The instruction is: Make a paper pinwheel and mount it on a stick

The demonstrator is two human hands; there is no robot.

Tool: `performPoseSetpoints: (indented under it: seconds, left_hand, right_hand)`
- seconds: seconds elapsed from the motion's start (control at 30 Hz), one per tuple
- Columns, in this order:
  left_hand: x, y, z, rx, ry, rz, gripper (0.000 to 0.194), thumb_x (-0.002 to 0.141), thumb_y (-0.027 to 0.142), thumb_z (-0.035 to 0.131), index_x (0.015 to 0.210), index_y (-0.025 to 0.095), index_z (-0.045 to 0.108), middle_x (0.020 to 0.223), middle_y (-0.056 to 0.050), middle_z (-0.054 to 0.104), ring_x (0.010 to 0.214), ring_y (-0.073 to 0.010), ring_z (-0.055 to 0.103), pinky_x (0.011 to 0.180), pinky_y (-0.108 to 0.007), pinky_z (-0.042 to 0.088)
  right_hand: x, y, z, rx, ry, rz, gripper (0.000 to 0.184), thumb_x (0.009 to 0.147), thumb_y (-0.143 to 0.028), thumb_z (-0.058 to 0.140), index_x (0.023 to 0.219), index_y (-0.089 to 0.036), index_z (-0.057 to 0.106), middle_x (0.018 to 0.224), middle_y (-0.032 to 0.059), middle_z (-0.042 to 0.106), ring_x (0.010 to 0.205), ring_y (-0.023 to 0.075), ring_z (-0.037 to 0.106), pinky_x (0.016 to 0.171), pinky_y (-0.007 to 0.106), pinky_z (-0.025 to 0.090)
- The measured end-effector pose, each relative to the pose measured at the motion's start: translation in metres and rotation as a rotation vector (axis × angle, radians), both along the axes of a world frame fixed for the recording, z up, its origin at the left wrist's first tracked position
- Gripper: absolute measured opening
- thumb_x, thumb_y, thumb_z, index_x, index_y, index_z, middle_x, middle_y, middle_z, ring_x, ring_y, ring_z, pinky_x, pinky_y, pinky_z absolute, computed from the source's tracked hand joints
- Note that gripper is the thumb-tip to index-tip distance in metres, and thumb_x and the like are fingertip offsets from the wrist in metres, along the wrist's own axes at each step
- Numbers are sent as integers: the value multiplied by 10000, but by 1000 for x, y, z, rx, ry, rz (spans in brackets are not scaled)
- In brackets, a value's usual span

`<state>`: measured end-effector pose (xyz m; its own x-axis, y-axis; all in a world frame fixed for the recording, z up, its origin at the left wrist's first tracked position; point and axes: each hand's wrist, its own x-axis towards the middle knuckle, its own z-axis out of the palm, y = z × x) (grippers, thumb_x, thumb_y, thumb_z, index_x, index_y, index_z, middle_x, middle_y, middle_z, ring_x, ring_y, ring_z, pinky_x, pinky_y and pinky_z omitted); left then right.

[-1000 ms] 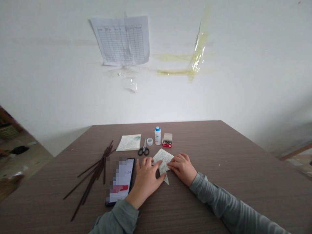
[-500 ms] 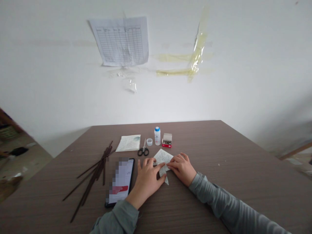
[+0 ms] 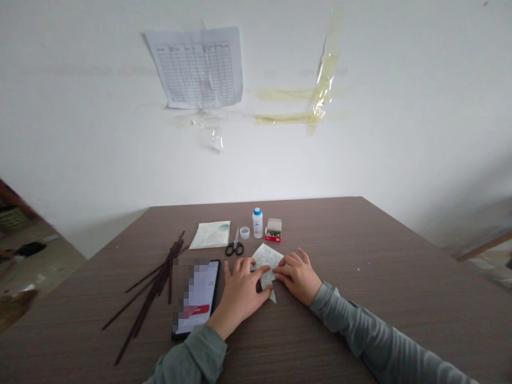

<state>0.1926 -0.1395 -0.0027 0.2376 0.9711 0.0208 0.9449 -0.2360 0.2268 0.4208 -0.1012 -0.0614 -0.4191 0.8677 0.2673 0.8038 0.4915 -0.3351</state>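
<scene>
A folded sheet of printed paper [image 3: 267, 256] lies on the table between my hands, one pointed flap reaching toward me. My left hand [image 3: 243, 290] holds its left side, thumb and forefinger pressed on the flap and the other fingers at the upper left edge. On the opposite side, my right hand [image 3: 298, 277] grips the right edge near the middle crease, its fingertips close to my left forefinger. My fingers hide parts of the paper's folds.
Left of my hands lie a phone [image 3: 200, 298] and several dark thin sticks [image 3: 162, 274]. Behind stand a paper stack [image 3: 210, 236], scissors [image 3: 234, 248], a small clear cup [image 3: 245, 232], a blue-capped bottle [image 3: 257, 224] and a red box [image 3: 273, 232] of small pieces. A wall rises beyond the table.
Both hands stay on the paper in nearly the same place. The right fingers have lifted and spread very slightly; the whole view has shifted a little.
</scene>
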Motion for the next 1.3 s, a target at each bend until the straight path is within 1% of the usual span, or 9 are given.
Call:
performPoseSetpoints:
  seconds: [0.1, 0.2, 0.3, 0.4, 0.67, 0.8, 1.03, 1.17, 1.3]
  left_hand:
    - [0, 0, -2, 34, -6, 18, 568, 1085, 322, 958, 1644, 414, 929, 1643, -146, 847, 1689, -493, 704, 1541, -922, 389]
    - [-1, 1, -4, 62, -15, 6, 581, 1071, 301, 976, 1644, 386, 932, 1624, -159, 852, 1661, -510, 724, 1520, -947, 411]
    - [-2, 1, -5, 48, -6, -9, 583, 1094, 319, 957, 1671, 386, 921, 1649, -175, 842, 1669, -516, 714, 1515, -974, 389]
    - [-2, 2, -5, 32, 1, -3, 563, 1111, 344, 941, 1669, 419, 923, 1668, -164, 833, 1696, -504, 696, 1532, -960, 368]
    - [-5, 2, -7, 34, -44, -18, 527, 1090, 384, 950, 1615, 434, 957, 1639, -161, 832, 1676, -519, 671, 1521, -961, 370]
    - [-5, 2, -6, 44, -40, -17, 512, 1091, 389, 950, 1599, 447, 962, 1631, -151, 833, 1666, -510, 666, 1519, -956, 371]
    - [-3, 0, 1, 14, -42, -12, 519, 1091, 355, 956, 1607, 414, 962, 1653, -176, 824, 1692, -526, 671, 1514, -972, 366]
    - [-3, -1, 1, 15, -23, -9, 559, 1106, 316, 939, 1656, 411, 924, 1663, -162, 826, 1704, -491, 671, 1538, -960, 336]
    - [-5, -1, -2, 35, -16, -23, 469, 1107, 334, 942, 1571, 400, 962, 1638, -158, 827, 1691, -492, 665, 1533, -951, 350]
  right_hand:
    - [1, -1, 0, 1, 3, -2, 328, 1164, -247, 853, 1357, -441, 1033, 1324, 84, 974, 1382, 417, 875, 1523, 854, 454]
    - [3, 0, -3, 22, 16, 9, 339, 1137, -245, 874, 1365, -442, 1029, 1318, 89, 979, 1370, 428, 877, 1508, 874, 468]
    - [3, 1, -5, 42, 38, 18, 328, 1143, -249, 863, 1345, -442, 1033, 1291, 94, 982, 1351, 425, 882, 1498, 881, 479]
    - [3, 1, -5, 41, 37, 16, 325, 1152, -243, 852, 1336, -437, 1036, 1289, 95, 982, 1354, 415, 885, 1503, 876, 480]
    - [0, -3, 4, -35, 9, -18, 336, 1183, -240, 822, 1392, -403, 1029, 1359, 103, 973, 1433, 403, 854, 1557, 854, 400]
    - [0, -3, 4, -17, -5, -10, 345, 1184, -227, 815, 1389, -405, 1029, 1363, 106, 971, 1422, 411, 856, 1541, 874, 420]
    - [0, -4, 1, 19, -12, -3, 350, 1178, -252, 811, 1376, -446, 1024, 1334, 105, 954, 1373, 428, 856, 1507, 877, 462]
    - [0, -4, -1, 36, -18, 1, 345, 1184, -258, 802, 1399, -426, 1013, 1333, 114, 953, 1356, 425, 853, 1487, 879, 479]
    - [-2, -6, 4, 0, -26, -4, 357, 1179, -247, 808, 1432, -401, 1007, 1356, 124, 943, 1389, 423, 841, 1503, 889, 454]
